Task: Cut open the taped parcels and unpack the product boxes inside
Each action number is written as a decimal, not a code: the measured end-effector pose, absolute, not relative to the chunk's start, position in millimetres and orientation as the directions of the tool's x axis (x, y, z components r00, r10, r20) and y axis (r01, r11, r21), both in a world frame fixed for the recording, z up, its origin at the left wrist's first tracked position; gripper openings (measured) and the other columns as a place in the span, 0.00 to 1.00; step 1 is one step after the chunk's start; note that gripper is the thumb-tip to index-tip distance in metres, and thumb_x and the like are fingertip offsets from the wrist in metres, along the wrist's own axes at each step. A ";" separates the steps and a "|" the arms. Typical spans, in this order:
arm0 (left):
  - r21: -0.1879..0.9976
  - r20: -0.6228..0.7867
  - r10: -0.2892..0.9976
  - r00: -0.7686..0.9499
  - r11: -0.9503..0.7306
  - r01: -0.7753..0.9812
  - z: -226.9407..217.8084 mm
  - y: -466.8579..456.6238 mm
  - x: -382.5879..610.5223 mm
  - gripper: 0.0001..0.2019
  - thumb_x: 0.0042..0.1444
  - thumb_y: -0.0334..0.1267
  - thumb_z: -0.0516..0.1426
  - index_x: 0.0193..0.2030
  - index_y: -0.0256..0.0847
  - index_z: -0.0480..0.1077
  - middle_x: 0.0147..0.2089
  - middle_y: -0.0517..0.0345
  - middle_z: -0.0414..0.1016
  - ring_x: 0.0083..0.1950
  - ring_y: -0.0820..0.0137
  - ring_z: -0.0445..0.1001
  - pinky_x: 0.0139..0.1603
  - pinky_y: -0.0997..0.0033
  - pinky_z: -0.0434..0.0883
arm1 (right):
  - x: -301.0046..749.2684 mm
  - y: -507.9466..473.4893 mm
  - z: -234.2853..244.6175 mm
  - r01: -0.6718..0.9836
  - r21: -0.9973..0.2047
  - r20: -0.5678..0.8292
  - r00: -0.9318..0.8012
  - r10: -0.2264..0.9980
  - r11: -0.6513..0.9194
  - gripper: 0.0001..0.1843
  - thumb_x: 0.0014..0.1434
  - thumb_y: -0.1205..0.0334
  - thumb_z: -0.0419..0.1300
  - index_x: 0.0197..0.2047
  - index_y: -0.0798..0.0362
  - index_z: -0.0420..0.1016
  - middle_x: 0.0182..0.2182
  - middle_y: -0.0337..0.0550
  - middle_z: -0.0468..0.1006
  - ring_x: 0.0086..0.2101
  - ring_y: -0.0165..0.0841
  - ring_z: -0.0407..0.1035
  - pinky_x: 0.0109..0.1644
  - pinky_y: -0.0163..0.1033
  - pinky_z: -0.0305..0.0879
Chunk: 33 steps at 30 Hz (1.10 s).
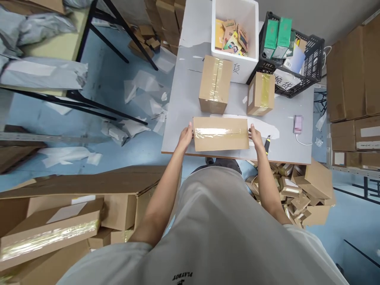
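A long flat cardboard box (221, 133), sealed with clear tape along its top, lies at the near edge of the grey table (184, 103). My left hand (187, 133) presses against the box's left end. At the other end my right hand (255, 135) holds the box's right side, fingers curled on it. Both hands grip the box between them.
Two more taped boxes (215, 84) (260, 94) stand behind it. A white foam bin (235, 27) of small packets and a black crate (292, 55) sit at the back. A phone (297, 124) and a cutter (267, 145) lie to the right. Cartons pile on the floor.
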<state>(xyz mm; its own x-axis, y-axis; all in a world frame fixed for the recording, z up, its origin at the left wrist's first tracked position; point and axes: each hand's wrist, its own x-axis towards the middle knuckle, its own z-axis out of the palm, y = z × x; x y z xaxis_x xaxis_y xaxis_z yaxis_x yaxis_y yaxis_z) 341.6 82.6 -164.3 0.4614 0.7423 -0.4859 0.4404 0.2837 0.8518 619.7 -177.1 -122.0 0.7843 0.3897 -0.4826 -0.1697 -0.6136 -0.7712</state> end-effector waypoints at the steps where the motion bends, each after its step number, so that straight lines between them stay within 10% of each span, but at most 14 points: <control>1: 0.840 -0.519 0.721 0.459 0.331 0.430 -162.9 83.8 345.1 0.40 0.77 0.72 0.48 0.54 0.35 0.84 0.49 0.39 0.90 0.52 0.53 0.88 0.57 0.58 0.82 | 623.0 -173.3 -121.5 -0.252 -0.751 -0.543 0.762 0.353 -0.611 0.47 0.68 0.14 0.53 0.43 0.53 0.84 0.43 0.54 0.90 0.50 0.46 0.84 0.57 0.47 0.81; 8: 0.871 -0.479 0.745 0.464 0.336 0.359 -132.0 80.4 338.7 0.43 0.77 0.74 0.45 0.61 0.37 0.84 0.58 0.39 0.89 0.62 0.52 0.87 0.62 0.55 0.82 | 598.3 -190.8 -107.0 -0.343 -0.794 -0.558 0.740 0.376 -0.503 0.47 0.70 0.15 0.52 0.50 0.52 0.89 0.48 0.52 0.92 0.53 0.49 0.85 0.60 0.50 0.82; 14: 0.898 -0.436 0.765 0.474 0.334 0.286 -133.0 63.0 317.7 0.34 0.59 0.58 0.73 0.66 0.39 0.83 0.70 0.41 0.83 0.67 0.50 0.84 0.68 0.53 0.81 | 560.4 -220.3 -128.0 -0.273 -0.889 -0.420 0.806 0.417 -0.369 0.43 0.62 0.21 0.67 0.59 0.53 0.88 0.61 0.53 0.89 0.65 0.51 0.80 0.73 0.54 0.75; 21: 0.786 -0.605 0.687 0.402 0.437 0.437 -168.3 54.9 308.7 0.34 0.58 0.50 0.74 0.68 0.35 0.80 0.70 0.35 0.82 0.69 0.48 0.83 0.76 0.47 0.77 | 548.6 -226.0 -166.0 -0.317 -0.865 -0.464 0.799 0.383 -0.388 0.46 0.55 0.26 0.73 0.63 0.53 0.85 0.68 0.60 0.84 0.68 0.55 0.77 0.76 0.60 0.72; 33: 0.819 -0.572 0.643 0.509 0.416 0.395 -154.9 194.1 438.2 0.43 0.68 0.52 0.70 0.85 0.49 0.61 0.85 0.34 0.64 0.87 0.51 0.65 0.83 0.42 0.68 | 733.2 -159.5 -158.3 -0.451 -0.825 -0.488 0.872 0.028 -0.341 0.63 0.55 0.38 0.77 0.85 0.44 0.55 0.84 0.70 0.55 0.78 0.54 0.65 0.74 0.65 0.70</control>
